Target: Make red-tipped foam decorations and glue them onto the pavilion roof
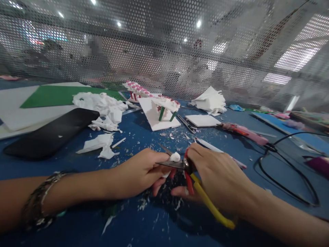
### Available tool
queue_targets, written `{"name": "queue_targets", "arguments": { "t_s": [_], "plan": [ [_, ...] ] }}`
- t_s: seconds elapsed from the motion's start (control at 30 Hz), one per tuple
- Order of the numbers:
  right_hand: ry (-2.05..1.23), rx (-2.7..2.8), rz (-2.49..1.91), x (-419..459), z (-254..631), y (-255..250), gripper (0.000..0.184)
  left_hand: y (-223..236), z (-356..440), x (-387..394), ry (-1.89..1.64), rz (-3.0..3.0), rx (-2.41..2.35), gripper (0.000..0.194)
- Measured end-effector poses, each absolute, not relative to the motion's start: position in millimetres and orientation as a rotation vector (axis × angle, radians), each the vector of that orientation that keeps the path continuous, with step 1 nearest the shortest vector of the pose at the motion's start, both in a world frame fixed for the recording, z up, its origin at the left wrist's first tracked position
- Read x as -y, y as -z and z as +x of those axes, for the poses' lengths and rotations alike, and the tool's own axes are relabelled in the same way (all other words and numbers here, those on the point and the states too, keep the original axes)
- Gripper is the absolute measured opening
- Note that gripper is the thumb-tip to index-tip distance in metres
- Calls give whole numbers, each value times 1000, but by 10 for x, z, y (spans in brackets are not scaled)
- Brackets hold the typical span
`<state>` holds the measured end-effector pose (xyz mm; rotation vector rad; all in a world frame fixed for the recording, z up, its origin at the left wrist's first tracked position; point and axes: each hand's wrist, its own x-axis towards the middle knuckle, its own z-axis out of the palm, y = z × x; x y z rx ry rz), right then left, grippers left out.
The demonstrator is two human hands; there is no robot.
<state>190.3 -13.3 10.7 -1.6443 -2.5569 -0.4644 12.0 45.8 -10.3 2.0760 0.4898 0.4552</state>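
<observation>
My left hand (144, 168) pinches a small white piece (175, 157), rolled or crumpled like tissue paper, near the middle of the view. My right hand (213, 171) grips scissors (189, 166) with red and yellow handles. Their blades are spread, pointing left, with the white piece between them close to my left fingertips. Below my hands, white scraps (144, 204) are scattered over the blue table (190, 223). Beyond them stands a small model (167, 103) with green legs and a white and dark red top, on a white board (147, 113).
A black phone-like object (53, 133) lies left, beside crumpled white paper (102, 104) and a green sheet (51, 96). A pink hot glue gun (244, 133) with a black cable (305, 181) lies right. Perforated metal mesh (164, 44) rises at the back.
</observation>
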Motion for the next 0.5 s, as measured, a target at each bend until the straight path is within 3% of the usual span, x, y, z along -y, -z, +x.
{"name": "queue_targets", "arguments": {
  "t_s": [0.33,0.5],
  "plan": [
    [439,2597,-1731,107,1916,-117,38,176,154,-466,-491,1946,-550,29],
    [493,2596,-1656,62,1886,-147,54,177,172,-461,-502,1834,-611,22]
  ]
}}
